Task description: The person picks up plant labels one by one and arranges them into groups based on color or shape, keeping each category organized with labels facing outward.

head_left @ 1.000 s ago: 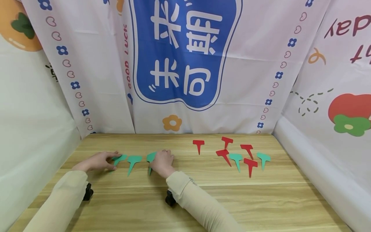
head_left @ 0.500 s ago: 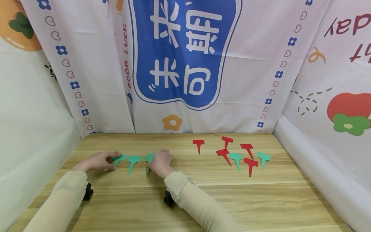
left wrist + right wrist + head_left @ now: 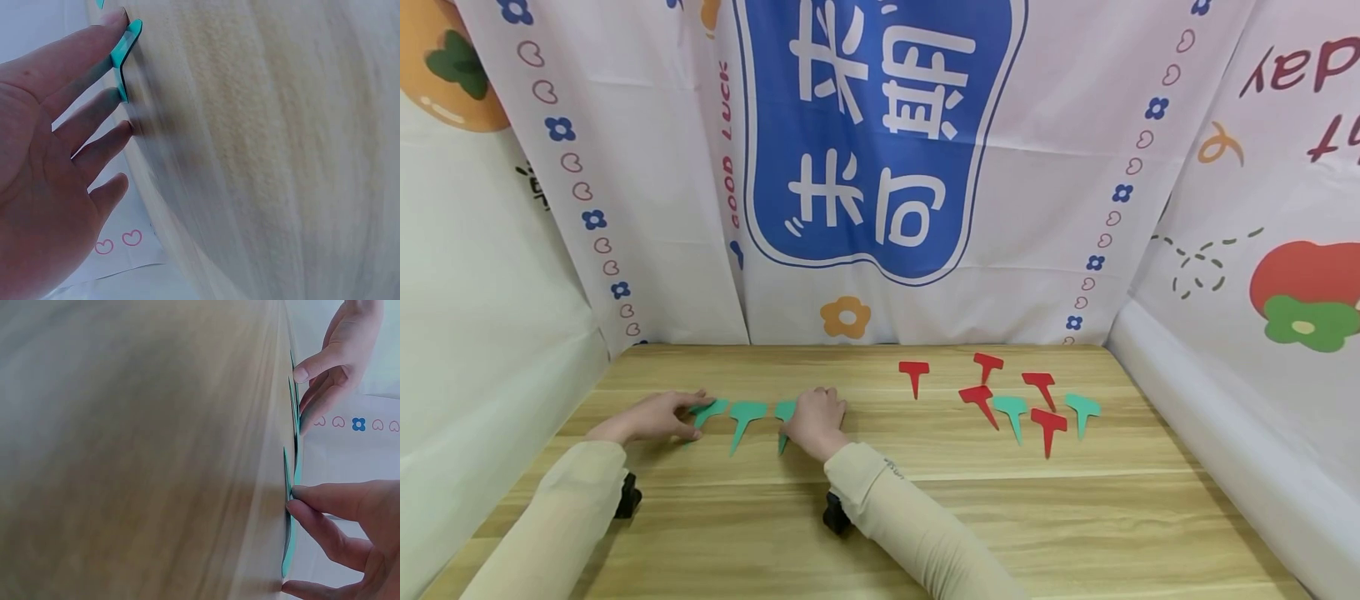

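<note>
Three green T-shaped plant labels lie in a row on the left half of the wooden table [image 3: 715, 517]. My left hand [image 3: 651, 417] rests at the leftmost label [image 3: 712, 407], its extended fingers and thumb touching around it. The middle label [image 3: 748, 412] lies between my hands, untouched. My right hand [image 3: 817, 422] pinches the third label [image 3: 785, 411] by its stem, covering part of its head in the head view. In the right wrist view, thumb and forefinger meet at this green label [image 3: 289, 540], which stays flat along the tabletop.
Several red T-shaped labels [image 3: 1048, 422] lie scattered at the back right. Two more green labels [image 3: 1011, 408] lie among them. A printed white cloth [image 3: 1045, 167] hangs behind the table and along its sides. A black wrist camera [image 3: 837, 512] sits under my right cuff.
My right hand has shifted slightly left with the third green label, bringing it a little closer to the middle one. My left hand has stayed in place.
</note>
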`<action>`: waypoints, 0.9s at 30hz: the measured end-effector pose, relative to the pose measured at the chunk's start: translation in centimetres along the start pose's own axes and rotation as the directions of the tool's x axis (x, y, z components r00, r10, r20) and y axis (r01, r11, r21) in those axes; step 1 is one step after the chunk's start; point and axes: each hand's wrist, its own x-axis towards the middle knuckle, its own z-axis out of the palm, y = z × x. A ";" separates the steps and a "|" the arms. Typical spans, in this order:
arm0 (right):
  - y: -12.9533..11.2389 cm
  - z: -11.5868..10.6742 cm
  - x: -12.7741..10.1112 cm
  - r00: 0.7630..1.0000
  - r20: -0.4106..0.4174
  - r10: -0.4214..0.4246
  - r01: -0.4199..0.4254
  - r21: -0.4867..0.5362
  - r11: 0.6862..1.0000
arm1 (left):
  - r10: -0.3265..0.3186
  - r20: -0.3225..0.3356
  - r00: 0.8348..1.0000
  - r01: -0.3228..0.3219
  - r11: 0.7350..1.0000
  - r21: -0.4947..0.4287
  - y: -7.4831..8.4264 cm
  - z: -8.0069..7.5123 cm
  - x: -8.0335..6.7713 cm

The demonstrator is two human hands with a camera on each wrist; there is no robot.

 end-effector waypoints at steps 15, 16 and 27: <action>0.1 0.0 0.0 1.000 -0.004 -0.020 0.020 -0.009 1.000 | 0.002 -0.005 1.000 -0.002 1.000 0.010 0.1 0.0 0.1; 0.1 0.0 0.0 1.000 -0.007 -0.021 0.021 -0.011 1.000 | 0.003 -0.005 1.000 -0.003 1.000 0.012 0.1 0.0 0.1; 1.1 -0.6 -0.3 0.996 -0.049 -0.077 0.081 0.086 0.993 | 0.004 0.001 1.000 -0.004 1.000 0.001 0.0 0.0 0.1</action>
